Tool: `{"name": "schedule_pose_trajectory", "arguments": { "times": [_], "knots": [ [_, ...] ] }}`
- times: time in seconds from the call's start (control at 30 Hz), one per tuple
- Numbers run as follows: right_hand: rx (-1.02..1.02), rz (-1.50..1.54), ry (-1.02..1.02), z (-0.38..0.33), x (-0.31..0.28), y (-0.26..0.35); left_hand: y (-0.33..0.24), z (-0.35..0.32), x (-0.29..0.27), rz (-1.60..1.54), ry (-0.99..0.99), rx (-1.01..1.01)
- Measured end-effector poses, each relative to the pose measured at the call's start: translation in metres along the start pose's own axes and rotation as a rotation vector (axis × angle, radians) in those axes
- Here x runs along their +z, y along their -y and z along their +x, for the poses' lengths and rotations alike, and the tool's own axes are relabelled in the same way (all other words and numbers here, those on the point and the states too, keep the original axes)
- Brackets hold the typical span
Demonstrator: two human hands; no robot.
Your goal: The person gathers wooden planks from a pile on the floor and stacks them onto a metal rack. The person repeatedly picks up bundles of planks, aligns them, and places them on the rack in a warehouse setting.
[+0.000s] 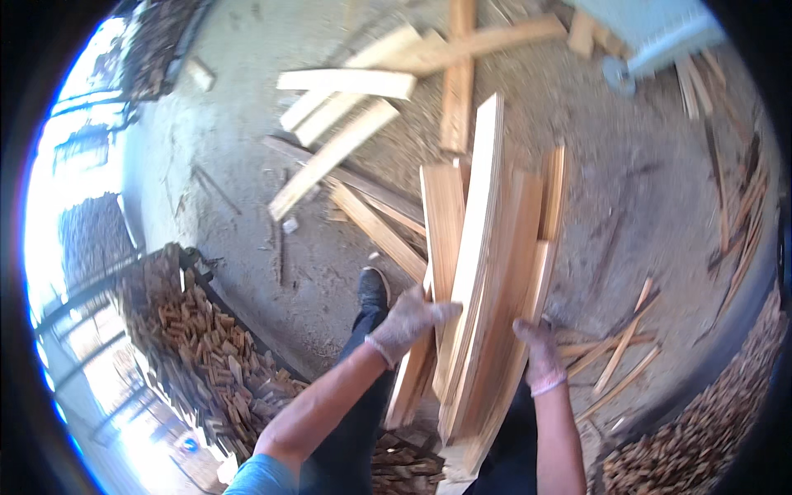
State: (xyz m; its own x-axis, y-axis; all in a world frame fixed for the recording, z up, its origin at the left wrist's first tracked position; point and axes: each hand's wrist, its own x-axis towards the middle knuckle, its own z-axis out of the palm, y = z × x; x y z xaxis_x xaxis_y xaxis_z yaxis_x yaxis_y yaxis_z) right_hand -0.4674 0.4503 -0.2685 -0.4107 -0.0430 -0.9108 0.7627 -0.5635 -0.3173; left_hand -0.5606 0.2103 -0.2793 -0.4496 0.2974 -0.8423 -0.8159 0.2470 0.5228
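Two gloved hands are in view, the left hand (410, 322) and the right hand (538, 353). Between them stands one bundle of boards (483, 272), about five or six; the exact count is not clear. Beyond the bundle about eight loose planks (346, 82) lie on the ground. Left of the bundle is one black shoe (373, 289).

Dusty concrete floor (231, 165), scattered loose boards (346, 82), bright daylight at left.
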Motion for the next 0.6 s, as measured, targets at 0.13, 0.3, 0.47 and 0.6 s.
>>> {"name": "schedule_pose_trajectory", "arguments": {
  "times": [0.13, 0.3, 0.47, 0.6],
  "knots": [
    [0.021, -0.107, 0.024, -0.066, 0.039, 0.018, -0.034, -0.108, -0.006, -0.19, -0.107, 0.011],
    [0.034, -0.269, 0.194, -0.109, 0.107, 0.053, -0.038, -0.206, -0.02, -0.495, -0.222, 0.144],
    [0.011, -0.603, 0.289, -0.123, 0.194, 0.065, -0.057, -0.306, -0.066, -0.635, -0.401, 0.263],
    [-0.05, -0.837, 0.438, -0.165, 0.344, 0.059, -0.029, -0.36, -0.119, -0.824, -0.634, 0.448]
  ]
}}
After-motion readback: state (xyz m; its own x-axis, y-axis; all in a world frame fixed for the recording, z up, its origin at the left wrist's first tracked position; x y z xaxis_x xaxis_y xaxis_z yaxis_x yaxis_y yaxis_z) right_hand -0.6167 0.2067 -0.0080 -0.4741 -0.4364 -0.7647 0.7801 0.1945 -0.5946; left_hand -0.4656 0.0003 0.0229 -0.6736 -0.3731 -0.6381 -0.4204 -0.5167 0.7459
